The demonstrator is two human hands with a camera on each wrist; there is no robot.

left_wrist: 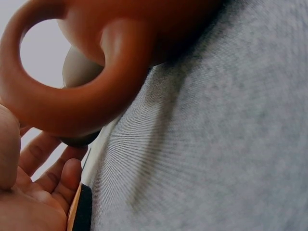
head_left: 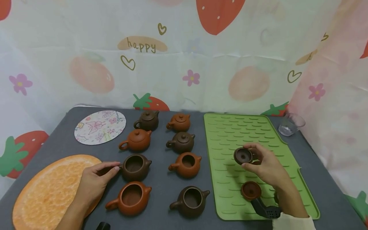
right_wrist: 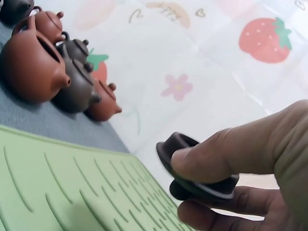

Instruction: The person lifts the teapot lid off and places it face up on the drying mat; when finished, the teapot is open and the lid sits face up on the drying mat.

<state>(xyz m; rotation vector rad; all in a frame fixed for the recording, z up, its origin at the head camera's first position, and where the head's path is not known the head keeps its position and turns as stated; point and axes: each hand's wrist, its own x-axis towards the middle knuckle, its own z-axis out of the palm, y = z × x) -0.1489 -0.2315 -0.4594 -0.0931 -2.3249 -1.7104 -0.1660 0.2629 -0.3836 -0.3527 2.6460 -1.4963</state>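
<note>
Left grip point(head_left: 95, 179) and raised right grip point(head_left: 266, 165) both pinch.

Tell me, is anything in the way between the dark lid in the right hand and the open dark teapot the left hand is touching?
Yes, an open orange teapot stands between the dark lid and the dark teapot. The lid is up in the air, so it might pass over.

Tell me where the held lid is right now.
In the head view, the held lid is right of centre, pinched in the right hand above the green mat, with the red lid nearest below it in the picture.
</note>
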